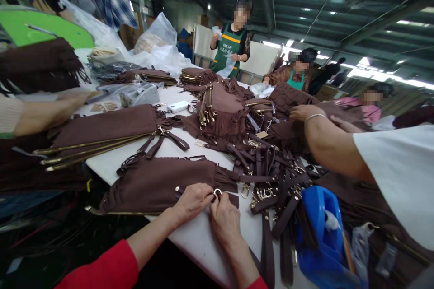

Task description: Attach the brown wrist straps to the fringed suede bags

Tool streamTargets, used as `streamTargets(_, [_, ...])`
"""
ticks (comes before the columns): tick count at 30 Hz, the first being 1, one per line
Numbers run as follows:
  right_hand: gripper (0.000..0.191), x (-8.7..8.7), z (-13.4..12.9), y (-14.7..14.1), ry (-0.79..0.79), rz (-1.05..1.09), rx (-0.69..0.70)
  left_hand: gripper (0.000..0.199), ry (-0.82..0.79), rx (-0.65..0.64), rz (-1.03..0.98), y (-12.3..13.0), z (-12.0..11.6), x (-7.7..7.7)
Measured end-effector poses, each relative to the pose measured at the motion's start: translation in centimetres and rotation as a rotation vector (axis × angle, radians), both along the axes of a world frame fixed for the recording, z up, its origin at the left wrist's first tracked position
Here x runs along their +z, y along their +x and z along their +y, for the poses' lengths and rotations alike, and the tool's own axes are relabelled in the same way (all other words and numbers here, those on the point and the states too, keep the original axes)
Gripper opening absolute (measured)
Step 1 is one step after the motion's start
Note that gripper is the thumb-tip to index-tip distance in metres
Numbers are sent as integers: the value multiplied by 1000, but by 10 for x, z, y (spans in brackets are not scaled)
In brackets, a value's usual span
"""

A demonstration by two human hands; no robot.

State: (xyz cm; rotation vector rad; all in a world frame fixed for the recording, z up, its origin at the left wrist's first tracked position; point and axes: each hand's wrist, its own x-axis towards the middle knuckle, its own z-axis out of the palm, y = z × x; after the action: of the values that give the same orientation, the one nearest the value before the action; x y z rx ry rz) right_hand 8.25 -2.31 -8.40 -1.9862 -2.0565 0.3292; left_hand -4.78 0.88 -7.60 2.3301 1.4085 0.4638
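My left hand is closed in a pinch on a dark brown wrist strap, whose riveted end sticks out past the knuckles. Close beside it, my right hand pinches a shiny metal ring clasp between thumb and fingers. Both sets of fingertips meet at this clasp, and its exact fastening is hidden by them. Just behind the hands lies a brown fringed pouch with a gold zipper along its near edge. To the right, a heap of brown straps with metal clasps spreads over the white table.
Stacked fringed pouches lie left, with another pile at centre. A blue plastic container stands right. Co-workers' arms reach in from the left and right. A person in a green apron stands across the table.
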Motion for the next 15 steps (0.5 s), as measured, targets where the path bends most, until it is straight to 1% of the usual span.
streamTargets(7, [16, 0, -5, -2, -10, -15, -16, 19, 13, -3, 17, 2, -1, -2])
streamTargets(15, [16, -2, -8, -11, -7, -43, -94, 17, 16, -61, 28, -3, 3, -3])
